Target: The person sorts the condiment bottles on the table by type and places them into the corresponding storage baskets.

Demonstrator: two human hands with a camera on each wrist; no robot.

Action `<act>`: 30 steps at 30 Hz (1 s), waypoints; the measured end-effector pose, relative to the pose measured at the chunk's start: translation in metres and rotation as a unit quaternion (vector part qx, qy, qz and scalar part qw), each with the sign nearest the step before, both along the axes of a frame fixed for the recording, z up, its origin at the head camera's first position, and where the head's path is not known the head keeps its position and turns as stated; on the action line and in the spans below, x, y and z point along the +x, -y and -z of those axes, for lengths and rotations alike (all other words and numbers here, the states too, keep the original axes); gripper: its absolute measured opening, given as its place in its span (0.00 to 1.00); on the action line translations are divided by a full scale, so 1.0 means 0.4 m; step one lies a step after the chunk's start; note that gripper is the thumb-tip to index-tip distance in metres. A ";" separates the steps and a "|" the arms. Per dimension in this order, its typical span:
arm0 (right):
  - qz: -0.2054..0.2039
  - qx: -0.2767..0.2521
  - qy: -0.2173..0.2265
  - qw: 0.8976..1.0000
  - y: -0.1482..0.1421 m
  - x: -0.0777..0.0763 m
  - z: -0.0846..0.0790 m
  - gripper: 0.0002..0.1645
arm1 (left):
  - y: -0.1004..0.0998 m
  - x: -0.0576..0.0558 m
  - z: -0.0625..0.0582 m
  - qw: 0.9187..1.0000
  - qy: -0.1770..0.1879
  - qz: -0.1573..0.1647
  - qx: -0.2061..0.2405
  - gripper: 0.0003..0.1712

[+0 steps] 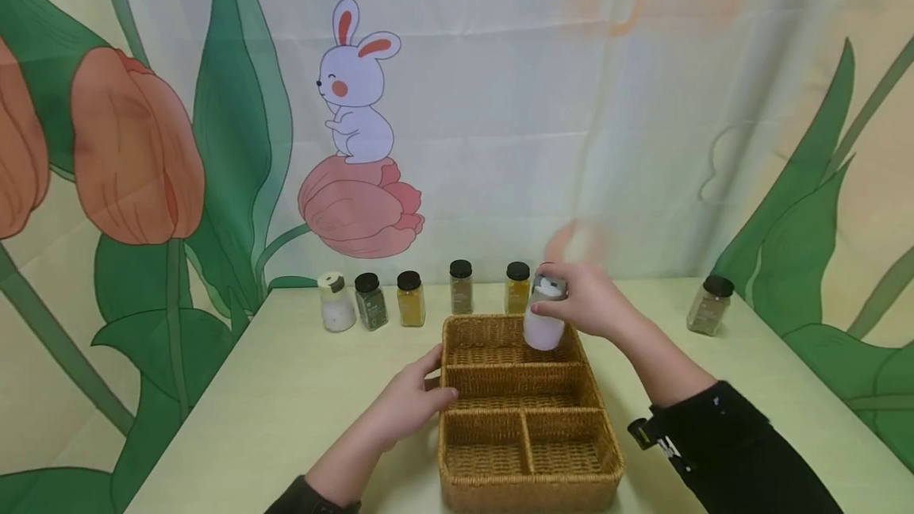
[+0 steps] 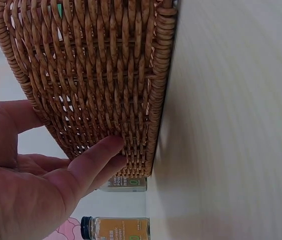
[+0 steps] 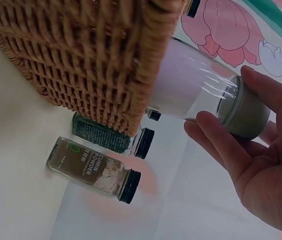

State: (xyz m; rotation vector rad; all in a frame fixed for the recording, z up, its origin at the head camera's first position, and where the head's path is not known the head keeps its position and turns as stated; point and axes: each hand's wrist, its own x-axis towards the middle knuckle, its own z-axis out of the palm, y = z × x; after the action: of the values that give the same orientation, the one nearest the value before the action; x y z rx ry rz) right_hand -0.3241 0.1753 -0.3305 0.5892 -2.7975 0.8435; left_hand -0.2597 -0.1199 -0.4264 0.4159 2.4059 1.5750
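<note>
A wicker basket (image 1: 528, 492) with several compartments stands on the table. My left hand (image 1: 410, 404) holds its left wall, the thumb over the rim; in the left wrist view the fingers (image 2: 98, 157) lie against the outer weave. My right hand (image 1: 591, 301) grips a clear jar of white contents (image 1: 544, 331) by its grey cap (image 3: 248, 114). The jar hangs tilted over the rear compartment. In the right wrist view its lower end is hidden behind the basket rim, so I cannot tell whether it touches the bottom.
Behind the basket stand a white-capped jar (image 1: 337, 308), a green jar (image 1: 372, 306), a yellow jar (image 1: 411, 304), a brown jar (image 1: 461, 292) and another yellow jar (image 1: 516, 292). A cumin powder jar (image 1: 709, 309) stands far right. A printed curtain (image 1: 500, 141) hangs behind.
</note>
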 end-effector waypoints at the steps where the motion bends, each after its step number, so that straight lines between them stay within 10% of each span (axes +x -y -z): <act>1: -0.003 0.004 0.000 1.000 0.000 0.000 0.002 0.28 | -0.001 -0.002 0.000 1.000 -0.001 -0.001 -0.001 0.49; 30: 0.014 0.063 0.067 0.996 0.013 -0.008 0.053 0.32 | -0.003 -0.003 -0.007 1.000 0.012 0.003 -0.004 0.49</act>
State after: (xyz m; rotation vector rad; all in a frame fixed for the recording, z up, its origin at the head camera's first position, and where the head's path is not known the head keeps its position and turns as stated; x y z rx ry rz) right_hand -0.3272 0.1703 -0.3518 0.5295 -2.9913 0.7301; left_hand -0.2608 -0.1189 -0.4235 0.4015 2.3895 1.5590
